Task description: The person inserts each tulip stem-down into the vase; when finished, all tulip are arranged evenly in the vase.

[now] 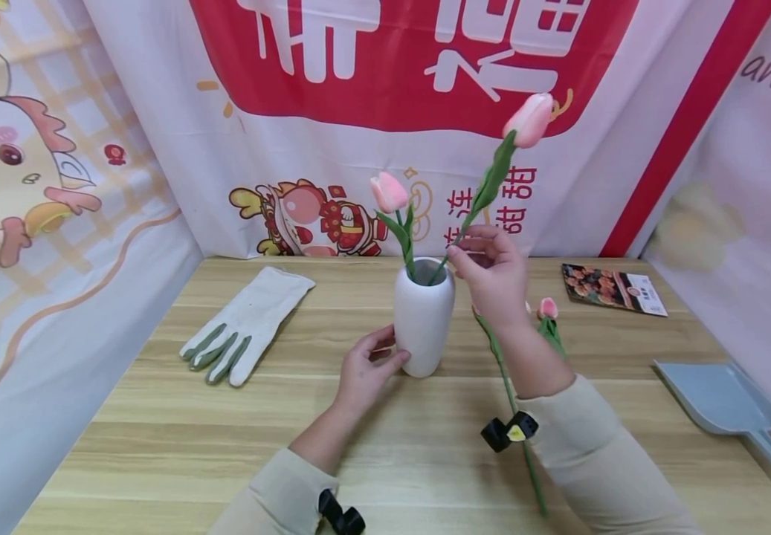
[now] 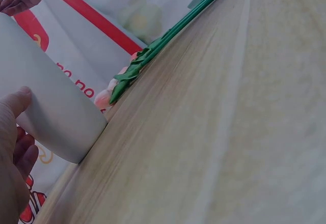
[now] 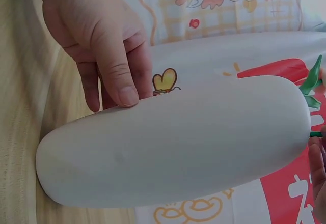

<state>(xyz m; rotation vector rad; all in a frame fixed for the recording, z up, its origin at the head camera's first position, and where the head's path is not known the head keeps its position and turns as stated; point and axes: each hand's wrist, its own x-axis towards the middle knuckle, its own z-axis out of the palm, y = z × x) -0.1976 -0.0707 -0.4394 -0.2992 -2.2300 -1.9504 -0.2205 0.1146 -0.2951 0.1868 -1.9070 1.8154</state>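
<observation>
A white vase [image 1: 424, 327] stands upright on the wooden table, one pink tulip [image 1: 388, 192] leaning in its mouth. My left hand [image 1: 363, 371] holds the vase low on its left side; the thumb lies against the wall in the right wrist view, the fingers partly behind it. Above the rim, my right hand [image 1: 495, 279] pinches the green stem of a second pink tulip [image 1: 531, 120], whose lower end is inside the vase mouth. The bloom tilts up to the right. More pink tulips [image 2: 130, 76] lie on the table right of the vase, partly hidden by my right arm in the head view.
A white glove with grey-green fingers [image 1: 247, 327] lies to the left. At the back right is a flower-printed packet [image 1: 613, 288], and a blue-grey dustpan [image 1: 726, 397] lies at the right edge. A printed cloth [image 1: 331, 148] hangs behind the table.
</observation>
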